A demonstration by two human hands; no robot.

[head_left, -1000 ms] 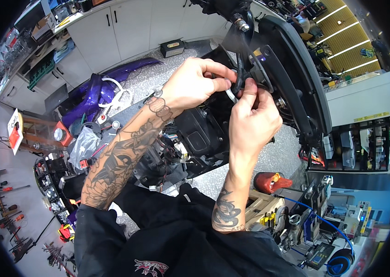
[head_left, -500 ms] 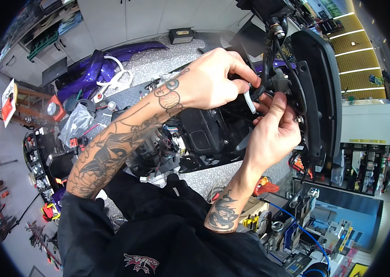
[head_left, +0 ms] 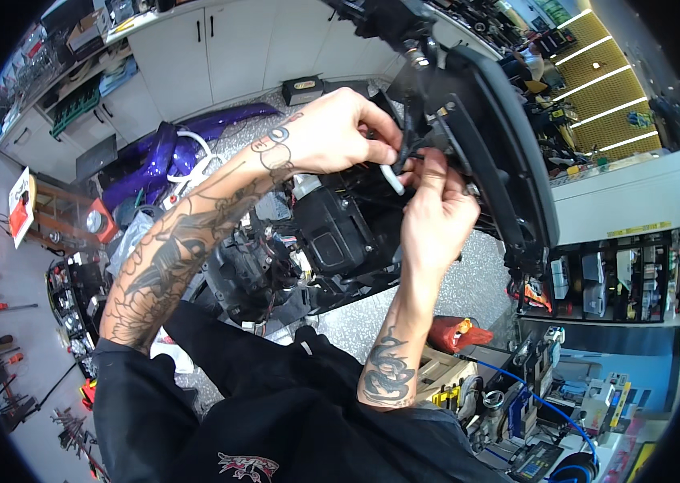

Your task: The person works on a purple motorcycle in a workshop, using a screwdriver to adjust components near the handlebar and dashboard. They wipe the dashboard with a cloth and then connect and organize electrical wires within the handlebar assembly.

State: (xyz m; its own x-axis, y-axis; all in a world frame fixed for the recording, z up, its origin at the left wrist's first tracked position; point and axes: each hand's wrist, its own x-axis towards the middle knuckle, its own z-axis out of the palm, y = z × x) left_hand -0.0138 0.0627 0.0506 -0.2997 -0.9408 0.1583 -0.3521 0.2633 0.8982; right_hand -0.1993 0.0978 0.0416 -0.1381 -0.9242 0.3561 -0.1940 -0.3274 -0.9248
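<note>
My left hand [head_left: 338, 135] is closed in a pinch beside a bundle of dark cables [head_left: 407, 133] at the scooter-like vehicle's front. A short, white, tube-like piece [head_left: 392, 179] sticks out below its fingertips, apparently held by them. Just to the right, my right hand [head_left: 441, 211] is closed, thumb against fingers, at the same cables; what it pinches is mostly hidden behind the thumb. Close to the right of both hands stands the vehicle's long black front panel [head_left: 509, 153]. Left of the cables lies a black box-shaped housing [head_left: 332, 233] on the stripped body.
Purple body panels [head_left: 159, 165] with a white hose [head_left: 195, 153] lie on the floor at the left. White cabinets [head_left: 171, 60] line the back. At the lower right is a cluttered bench with a blue cable [head_left: 529, 396] and an orange-red bag [head_left: 459, 334]. Tools hang at the far left.
My view has shifted, so the hands and front panel appear further left. Both hands stay closed at the cables, and the white piece now tilts more.
</note>
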